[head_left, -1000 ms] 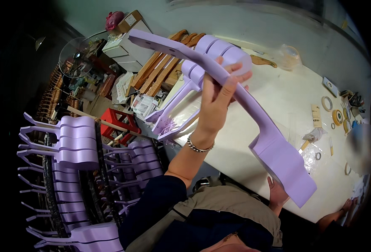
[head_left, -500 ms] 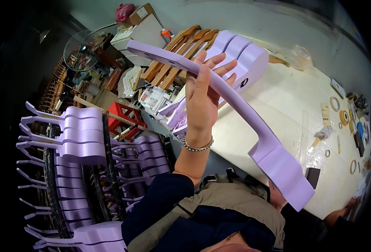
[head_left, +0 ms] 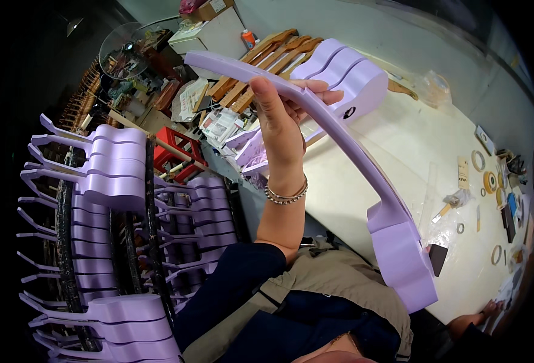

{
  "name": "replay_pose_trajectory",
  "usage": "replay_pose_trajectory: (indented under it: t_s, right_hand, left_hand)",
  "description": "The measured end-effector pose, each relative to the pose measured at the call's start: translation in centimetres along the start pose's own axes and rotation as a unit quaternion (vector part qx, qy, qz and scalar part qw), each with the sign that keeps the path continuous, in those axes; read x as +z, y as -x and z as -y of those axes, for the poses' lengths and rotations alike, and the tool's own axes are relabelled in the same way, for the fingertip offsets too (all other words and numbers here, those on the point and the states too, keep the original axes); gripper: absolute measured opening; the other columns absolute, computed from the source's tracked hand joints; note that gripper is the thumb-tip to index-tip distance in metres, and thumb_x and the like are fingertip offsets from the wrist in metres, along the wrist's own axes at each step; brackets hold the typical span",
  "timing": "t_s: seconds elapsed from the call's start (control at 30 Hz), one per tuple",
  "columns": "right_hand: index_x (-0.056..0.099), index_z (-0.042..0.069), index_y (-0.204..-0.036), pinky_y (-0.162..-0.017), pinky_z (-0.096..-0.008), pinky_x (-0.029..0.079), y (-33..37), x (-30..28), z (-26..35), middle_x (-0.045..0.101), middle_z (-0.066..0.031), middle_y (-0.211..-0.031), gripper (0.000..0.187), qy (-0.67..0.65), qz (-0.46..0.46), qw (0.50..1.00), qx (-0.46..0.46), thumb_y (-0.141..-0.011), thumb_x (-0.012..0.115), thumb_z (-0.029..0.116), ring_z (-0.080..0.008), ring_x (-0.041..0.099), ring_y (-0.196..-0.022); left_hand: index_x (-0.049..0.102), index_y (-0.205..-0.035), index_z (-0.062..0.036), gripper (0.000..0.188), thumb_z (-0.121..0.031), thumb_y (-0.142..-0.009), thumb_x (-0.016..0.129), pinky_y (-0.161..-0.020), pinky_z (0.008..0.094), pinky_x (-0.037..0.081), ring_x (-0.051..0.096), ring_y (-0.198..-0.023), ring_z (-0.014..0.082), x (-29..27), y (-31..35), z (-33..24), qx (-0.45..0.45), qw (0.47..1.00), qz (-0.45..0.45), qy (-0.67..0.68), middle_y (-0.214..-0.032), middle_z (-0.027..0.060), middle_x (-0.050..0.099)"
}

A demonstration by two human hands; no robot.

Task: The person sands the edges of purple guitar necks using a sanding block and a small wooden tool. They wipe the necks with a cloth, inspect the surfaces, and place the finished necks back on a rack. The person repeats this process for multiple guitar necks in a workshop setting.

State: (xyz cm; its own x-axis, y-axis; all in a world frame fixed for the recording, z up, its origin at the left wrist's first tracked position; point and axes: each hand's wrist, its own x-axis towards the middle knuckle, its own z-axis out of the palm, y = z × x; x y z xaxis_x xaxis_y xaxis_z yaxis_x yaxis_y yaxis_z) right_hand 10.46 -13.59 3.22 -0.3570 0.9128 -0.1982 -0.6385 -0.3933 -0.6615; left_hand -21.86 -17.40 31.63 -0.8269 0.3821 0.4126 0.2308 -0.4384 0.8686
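A lilac guitar [head_left: 403,260] with no strings slants across the middle, its headstock at the upper left and its body at the lower right, seen nearly edge-on. My left hand [head_left: 282,124] is closed round its neck, thumb on the near side and fingers curled over the far side. My right hand is almost wholly hidden behind the guitar body; only a trace of skin [head_left: 427,248] shows at the edge, and its grip cannot be made out. Close by that edge is a dark block [head_left: 438,260]; whether it is held or lies on the table cannot be told.
Racks at left hold several lilac guitars [head_left: 118,163]. More lilac guitars [head_left: 363,81] and brown wooden necks [head_left: 267,57] line the pale table [head_left: 363,199]. Tape rolls [head_left: 490,181] and a brush [head_left: 442,213] lie at right. Another person's hand [head_left: 484,314] rests there. A red stool [head_left: 179,151] stands behind.
My left hand has turned and its spread fingers have curled round the neck. The guitar has rolled about its length, and its body end has swung left and slightly down. The view has shifted a little.
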Motion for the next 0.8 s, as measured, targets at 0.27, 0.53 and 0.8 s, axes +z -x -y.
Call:
replay_pose_trajectory:
  t_s: [0.27,0.53,0.8]
  right_hand:
    - [0.021,0.014,-0.141,-0.101,-0.0455,0.034,-0.6,-0.8,1.2,0.03,-0.0095,-0.142,0.07,-0.011,0.015,1.0,0.011,-0.089,0.026,0.061,-0.0282,0.034,-0.127]
    - [0.022,0.013,-0.141,-0.101,-0.0443,0.034,0.3,-1.2,1.1,0.031,-0.0095,-0.141,0.07,-0.012,0.016,1.0,0.008,-0.089,0.026,0.06,-0.0278,0.034,-0.127]
    - [0.022,0.013,-0.14,-0.101,-0.0431,0.034,-0.5,-0.4,2.1,0.032,-0.0094,-0.141,0.069,-0.019,0.013,0.999,-0.022,-0.09,0.026,0.06,-0.0273,0.035,-0.127]
  left_hand:
    - [0.055,-0.095,0.0046,0.059,-0.051,-0.092,0.036,-0.056,0.0236,0.054,0.067,-0.069,0.0251,1.3,1.4,-0.1,0.022,0.998,0.053,0.001,-0.081,0.0216,0.065]
    - [0.03,-0.124,0.0081,0.055,-0.03,-0.091,0.052,-0.05,0.0299,0.056,0.067,-0.067,0.0308,3.2,1.2,-0.1,0.018,0.994,0.097,0.04,-0.087,0.0216,0.06]
    - [0.026,-0.127,0.0074,0.056,-0.028,-0.092,0.051,-0.061,0.033,0.057,0.066,-0.076,0.0307,4.6,1.6,-0.1,-0.014,0.993,0.112,0.032,-0.091,0.0208,0.059]
